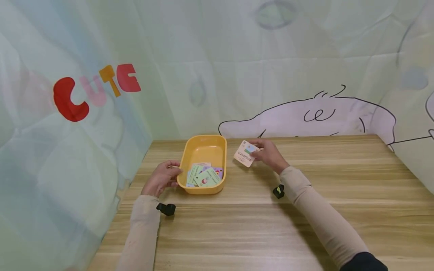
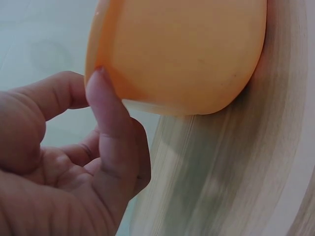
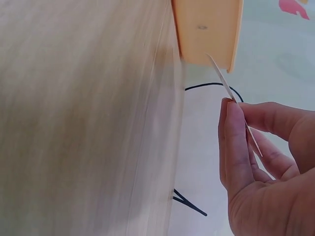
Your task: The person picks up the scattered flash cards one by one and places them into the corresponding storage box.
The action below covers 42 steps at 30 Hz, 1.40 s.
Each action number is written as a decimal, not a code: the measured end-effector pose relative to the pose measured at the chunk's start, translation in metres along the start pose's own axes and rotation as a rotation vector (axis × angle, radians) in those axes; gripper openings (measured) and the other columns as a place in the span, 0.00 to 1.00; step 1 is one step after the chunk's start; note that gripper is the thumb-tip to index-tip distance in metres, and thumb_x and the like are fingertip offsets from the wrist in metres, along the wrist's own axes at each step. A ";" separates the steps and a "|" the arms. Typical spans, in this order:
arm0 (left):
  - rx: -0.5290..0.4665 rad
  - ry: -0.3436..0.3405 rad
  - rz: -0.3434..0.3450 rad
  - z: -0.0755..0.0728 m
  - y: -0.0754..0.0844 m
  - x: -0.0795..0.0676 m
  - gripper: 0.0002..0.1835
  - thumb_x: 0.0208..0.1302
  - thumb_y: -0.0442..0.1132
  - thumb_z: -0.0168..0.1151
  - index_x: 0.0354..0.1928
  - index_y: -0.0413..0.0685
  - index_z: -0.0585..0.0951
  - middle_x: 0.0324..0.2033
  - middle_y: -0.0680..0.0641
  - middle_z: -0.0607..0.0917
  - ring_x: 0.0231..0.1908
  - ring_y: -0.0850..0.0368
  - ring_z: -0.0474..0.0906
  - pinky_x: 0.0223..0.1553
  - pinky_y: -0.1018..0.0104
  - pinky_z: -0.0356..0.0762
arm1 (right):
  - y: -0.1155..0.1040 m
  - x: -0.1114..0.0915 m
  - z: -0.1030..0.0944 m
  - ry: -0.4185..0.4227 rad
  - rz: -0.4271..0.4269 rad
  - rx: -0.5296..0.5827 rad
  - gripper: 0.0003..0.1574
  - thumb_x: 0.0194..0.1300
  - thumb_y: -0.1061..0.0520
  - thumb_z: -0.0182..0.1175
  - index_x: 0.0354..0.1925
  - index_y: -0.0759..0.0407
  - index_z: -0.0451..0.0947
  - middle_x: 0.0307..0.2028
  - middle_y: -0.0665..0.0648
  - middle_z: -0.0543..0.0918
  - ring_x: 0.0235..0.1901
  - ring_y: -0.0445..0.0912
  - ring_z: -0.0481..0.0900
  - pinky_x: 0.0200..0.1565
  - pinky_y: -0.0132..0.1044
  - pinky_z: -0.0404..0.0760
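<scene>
My left hand [image 1: 162,176] pinches the near left rim of a yellow plastic tray [image 1: 207,152], thumb on one side and a finger on the other in the left wrist view. Several small printed cards [image 1: 207,178], green, purple and white, lie overlapping at the near end of this tray. To the right of the tray, my right hand [image 1: 269,153] holds a square card [image 1: 243,153] reading "sunshine" by its right edge. In the right wrist view the card [image 3: 224,81] appears edge-on between thumb and fingers, tilted and raised over the table.
Both forearms reach over a wood-grain table [image 1: 223,233]. A printed curtain [image 1: 210,75] hangs right behind its far edge and along the left side. Black wrist cameras [image 1: 167,209] sit on both sleeves, close above the table.
</scene>
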State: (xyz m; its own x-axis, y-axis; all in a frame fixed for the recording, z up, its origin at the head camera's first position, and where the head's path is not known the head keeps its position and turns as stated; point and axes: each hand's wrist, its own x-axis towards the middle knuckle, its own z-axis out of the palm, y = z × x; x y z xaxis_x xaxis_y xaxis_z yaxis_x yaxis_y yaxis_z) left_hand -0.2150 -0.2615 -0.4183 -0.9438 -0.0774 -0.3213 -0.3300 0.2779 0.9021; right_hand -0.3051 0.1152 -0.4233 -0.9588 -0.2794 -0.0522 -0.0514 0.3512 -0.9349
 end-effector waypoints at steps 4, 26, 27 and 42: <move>0.002 0.002 -0.005 0.000 0.000 0.000 0.20 0.73 0.37 0.58 0.63 0.39 0.72 0.46 0.43 0.81 0.32 0.58 0.80 0.32 0.66 0.85 | -0.001 -0.001 0.000 0.002 -0.003 0.002 0.30 0.68 0.69 0.61 0.67 0.59 0.75 0.54 0.66 0.77 0.48 0.54 0.82 0.45 0.39 0.87; -0.009 -0.007 0.013 -0.001 0.000 -0.001 0.22 0.72 0.37 0.59 0.64 0.37 0.71 0.46 0.43 0.80 0.33 0.59 0.79 0.32 0.66 0.84 | -0.009 -0.013 0.006 0.006 -0.027 0.027 0.32 0.66 0.70 0.63 0.68 0.58 0.75 0.54 0.65 0.79 0.50 0.56 0.81 0.45 0.39 0.87; -0.010 -0.008 0.014 -0.001 0.000 -0.002 0.22 0.72 0.37 0.59 0.64 0.37 0.71 0.46 0.43 0.80 0.33 0.59 0.79 0.32 0.67 0.84 | -0.009 -0.013 0.006 0.006 -0.027 0.027 0.32 0.66 0.70 0.63 0.68 0.58 0.74 0.54 0.65 0.79 0.50 0.56 0.81 0.45 0.39 0.87; -0.002 -0.001 0.005 -0.002 -0.001 -0.001 0.21 0.72 0.37 0.59 0.63 0.39 0.72 0.44 0.44 0.80 0.32 0.58 0.79 0.31 0.68 0.84 | -0.017 -0.018 0.014 0.008 -0.041 0.025 0.31 0.66 0.69 0.63 0.67 0.57 0.76 0.52 0.63 0.80 0.48 0.54 0.81 0.44 0.38 0.87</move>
State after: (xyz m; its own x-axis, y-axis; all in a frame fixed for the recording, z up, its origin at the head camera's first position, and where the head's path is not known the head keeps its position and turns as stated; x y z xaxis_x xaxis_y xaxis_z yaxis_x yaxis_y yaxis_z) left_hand -0.2135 -0.2636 -0.4179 -0.9455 -0.0753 -0.3169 -0.3251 0.2766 0.9043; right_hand -0.2834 0.1016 -0.4111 -0.9581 -0.2863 -0.0107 -0.0842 0.3170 -0.9447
